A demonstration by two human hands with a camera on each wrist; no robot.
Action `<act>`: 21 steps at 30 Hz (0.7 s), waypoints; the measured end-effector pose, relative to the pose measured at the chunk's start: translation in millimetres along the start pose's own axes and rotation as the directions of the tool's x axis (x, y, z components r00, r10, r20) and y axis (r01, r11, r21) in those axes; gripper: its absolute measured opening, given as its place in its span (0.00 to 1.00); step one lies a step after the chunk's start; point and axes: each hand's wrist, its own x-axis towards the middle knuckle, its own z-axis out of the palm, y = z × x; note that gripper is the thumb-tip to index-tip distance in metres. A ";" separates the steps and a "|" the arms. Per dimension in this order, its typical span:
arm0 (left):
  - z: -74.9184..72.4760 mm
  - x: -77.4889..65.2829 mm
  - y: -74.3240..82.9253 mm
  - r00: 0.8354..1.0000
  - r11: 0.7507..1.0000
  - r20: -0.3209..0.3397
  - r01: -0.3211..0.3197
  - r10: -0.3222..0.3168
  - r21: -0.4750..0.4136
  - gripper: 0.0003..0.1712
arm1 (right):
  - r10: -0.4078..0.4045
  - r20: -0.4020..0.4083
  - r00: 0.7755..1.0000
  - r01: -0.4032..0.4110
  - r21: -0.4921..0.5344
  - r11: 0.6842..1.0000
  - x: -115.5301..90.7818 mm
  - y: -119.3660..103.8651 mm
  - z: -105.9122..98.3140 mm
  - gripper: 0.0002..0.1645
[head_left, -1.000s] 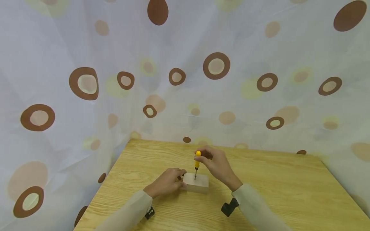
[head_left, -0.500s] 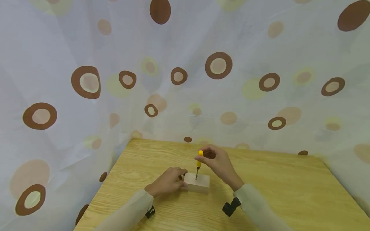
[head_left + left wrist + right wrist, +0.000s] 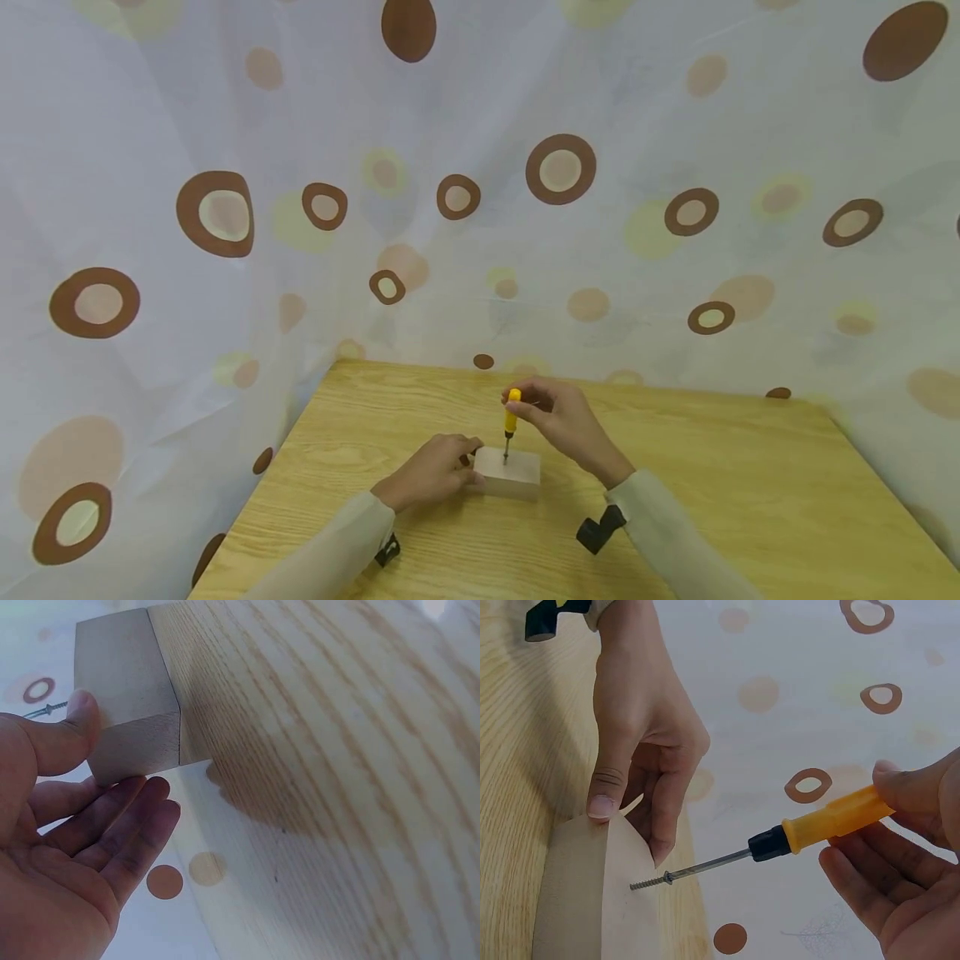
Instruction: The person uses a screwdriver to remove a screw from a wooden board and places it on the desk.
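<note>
A pale wooden block [image 3: 517,477] lies on the table, with my left hand [image 3: 429,475] gripping its left end. In the left wrist view the left thumb [image 3: 84,720] presses one face of the block while the fingers curl under the end. A threaded screw [image 3: 651,883] stands upright with its point at the block's top face, most of its thread showing. My right hand [image 3: 567,422] pinches the yellow handle of a screwdriver [image 3: 832,822] between thumb and fingers. The screwdriver's metal shaft [image 3: 711,863] meets the screw's head, in line with it.
The wood-grain table [image 3: 712,500] extends to both sides of the hands. A white curtain [image 3: 480,108] with brown and beige spots hangs behind it and at the sides. Black wrist devices [image 3: 600,529] sit at both cuffs.
The right fingertips have shifted on the handle: half a second ago they were drawn back behind it, now they reach past its left side. Left hand and block stay put.
</note>
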 end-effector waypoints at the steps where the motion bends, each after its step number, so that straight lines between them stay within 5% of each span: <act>1: -0.4 -0.3 -0.3 1.000 1.000 -0.003 0.001 -0.001 0.000 0.30 | 0.005 -0.002 1.000 -0.005 -0.005 1.000 0.6 -0.7 0.3 0.12; 14: 0.1 0.8 -3.8 1.000 1.000 -0.005 -0.010 0.010 -0.020 0.30 | -0.029 0.017 0.999 0.029 0.026 0.999 3.0 6.3 -1.8 0.12; 21: 0.6 0.6 -4.4 1.000 0.999 -0.002 -0.016 0.016 -0.030 0.30 | 0.018 -0.111 0.994 -0.020 -0.016 1.000 0.8 2.4 6.3 0.17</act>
